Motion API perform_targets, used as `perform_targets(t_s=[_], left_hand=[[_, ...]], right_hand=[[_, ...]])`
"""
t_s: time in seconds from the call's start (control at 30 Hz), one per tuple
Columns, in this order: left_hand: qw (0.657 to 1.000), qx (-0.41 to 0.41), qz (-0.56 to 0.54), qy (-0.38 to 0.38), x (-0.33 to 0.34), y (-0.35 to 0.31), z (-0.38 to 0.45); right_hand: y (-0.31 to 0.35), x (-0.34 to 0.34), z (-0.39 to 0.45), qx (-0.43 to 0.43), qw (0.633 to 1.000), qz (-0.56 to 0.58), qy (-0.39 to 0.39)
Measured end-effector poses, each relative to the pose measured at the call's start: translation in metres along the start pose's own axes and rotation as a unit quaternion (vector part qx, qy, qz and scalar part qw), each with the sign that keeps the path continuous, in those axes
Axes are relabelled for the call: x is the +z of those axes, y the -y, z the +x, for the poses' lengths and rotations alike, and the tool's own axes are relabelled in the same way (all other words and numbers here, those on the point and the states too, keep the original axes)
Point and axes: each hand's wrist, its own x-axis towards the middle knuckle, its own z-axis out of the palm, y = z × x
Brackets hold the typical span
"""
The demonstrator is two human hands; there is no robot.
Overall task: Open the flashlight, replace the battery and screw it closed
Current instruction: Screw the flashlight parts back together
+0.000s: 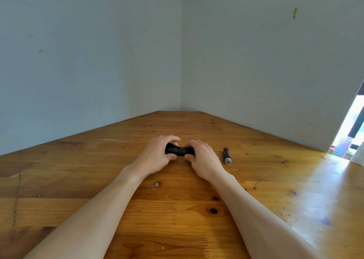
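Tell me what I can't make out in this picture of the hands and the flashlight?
- Flashlight ends, head view: the left hand and right hand cover them, so whether it is unscrewed yet cannot be told.
- Any battery inside it: hidden by its black body.
- Print on the battery lying on the table: too small to read.
- Elbows: cut off by the bottom edge.
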Motion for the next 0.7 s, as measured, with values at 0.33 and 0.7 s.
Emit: perform_targets(t_s=[0.33, 0.7], left_hand=[[0.999, -0.012, -0.023, 0.024, 0.0021, 0.0068, 0.0014], [0.999, -0.019, -0.017, 0.021, 0.0004, 0.0082, 0.0003]], right_hand=[[-0.0052, 0.0043, 0.0038, 0.010, 1.000, -0.007, 0.020], [-0.0039, 0.0009, 0.0025, 0.025, 1.000, 0.007, 0.011]])
